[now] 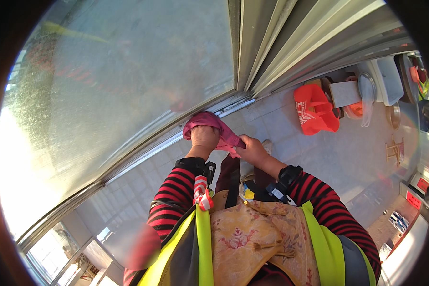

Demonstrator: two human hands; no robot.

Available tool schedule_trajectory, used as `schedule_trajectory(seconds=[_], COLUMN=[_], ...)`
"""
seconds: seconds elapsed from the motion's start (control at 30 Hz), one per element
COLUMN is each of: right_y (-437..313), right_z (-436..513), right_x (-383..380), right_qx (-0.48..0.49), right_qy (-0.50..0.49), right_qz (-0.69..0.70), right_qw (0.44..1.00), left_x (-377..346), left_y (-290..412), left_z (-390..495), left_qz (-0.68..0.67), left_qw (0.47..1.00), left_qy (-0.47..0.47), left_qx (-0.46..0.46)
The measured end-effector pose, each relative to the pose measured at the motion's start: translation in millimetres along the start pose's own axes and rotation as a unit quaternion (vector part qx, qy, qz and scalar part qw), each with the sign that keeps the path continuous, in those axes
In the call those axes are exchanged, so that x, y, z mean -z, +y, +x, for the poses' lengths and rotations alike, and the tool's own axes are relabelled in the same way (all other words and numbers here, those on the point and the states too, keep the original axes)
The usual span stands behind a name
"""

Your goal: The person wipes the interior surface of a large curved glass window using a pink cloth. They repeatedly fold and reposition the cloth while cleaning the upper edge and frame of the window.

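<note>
A pink and purple cloth (pixel 228 134) is bunched at the bottom frame of a large glass pane (pixel 146 53). My left hand (pixel 204 138) grips it, the fingers hidden in its folds next to the metal sliding track (pixel 232 107). With thumb and fingers, my right hand (pixel 254 152) holds the narrow trailing end, a little lower and to the right. The cloth stretches between both hands. Dirt shows along the track near the corner where the pane meets the upright metal frame (pixel 268 39).
A red shopping bag (pixel 312 111) stands on the tiled floor (pixel 318 153) at the right. Beyond it are a pale plastic tub (pixel 389 80), a metal basin (pixel 393 116) and a small wooden stool (pixel 395 152). Bright sunlight glares through the glass at far left.
</note>
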State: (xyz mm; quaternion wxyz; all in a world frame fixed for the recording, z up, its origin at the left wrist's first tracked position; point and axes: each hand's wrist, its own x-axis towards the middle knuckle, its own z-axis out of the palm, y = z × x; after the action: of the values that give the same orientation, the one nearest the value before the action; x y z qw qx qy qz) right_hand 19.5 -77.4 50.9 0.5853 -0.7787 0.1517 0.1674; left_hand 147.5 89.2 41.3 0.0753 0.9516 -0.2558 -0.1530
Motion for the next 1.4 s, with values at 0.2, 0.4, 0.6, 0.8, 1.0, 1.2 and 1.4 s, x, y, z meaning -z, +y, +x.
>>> schedule_trajectory(seconds=[0.2, 0.4, 0.6, 0.8, 1.0, 1.2, 1.4], right_y=[6, -2, -19, -20, -11, -8, 7], right_z=[-11, -1, 12, 9, -7, -7, -11], right_x=[6, 2, -25, -25, -3, 6, 15], right_qx=[-0.053, -0.023, 0.037, 0.026, -0.031, -0.056, -0.022], right_qy=[0.028, 0.007, 0.006, -0.044, 0.017, -0.007, 0.037], right_qz=[-0.027, -0.123, -0.072, -0.083, -0.045, -0.11, -0.119], right_qw=[0.998, 0.992, 0.997, 0.995, 0.998, 0.992, 0.992], left_x=[-9, 2, 22, 10, 0, 0, -9], left_y=[50, -9, -71, -57, -27, 2, -9], left_z=[34, 8, -42, -38, -20, 0, 3], left_qz=[-0.027, -0.099, -0.053, -0.023, -0.054, -0.136, -0.194], left_qw=[0.995, 0.994, 0.997, 0.996, 0.998, 0.982, 0.973], left_qy=[-0.019, -0.021, -0.018, -0.052, 0.034, 0.075, 0.1], left_qx=[-0.097, -0.033, 0.062, 0.075, -0.013, -0.106, -0.076])
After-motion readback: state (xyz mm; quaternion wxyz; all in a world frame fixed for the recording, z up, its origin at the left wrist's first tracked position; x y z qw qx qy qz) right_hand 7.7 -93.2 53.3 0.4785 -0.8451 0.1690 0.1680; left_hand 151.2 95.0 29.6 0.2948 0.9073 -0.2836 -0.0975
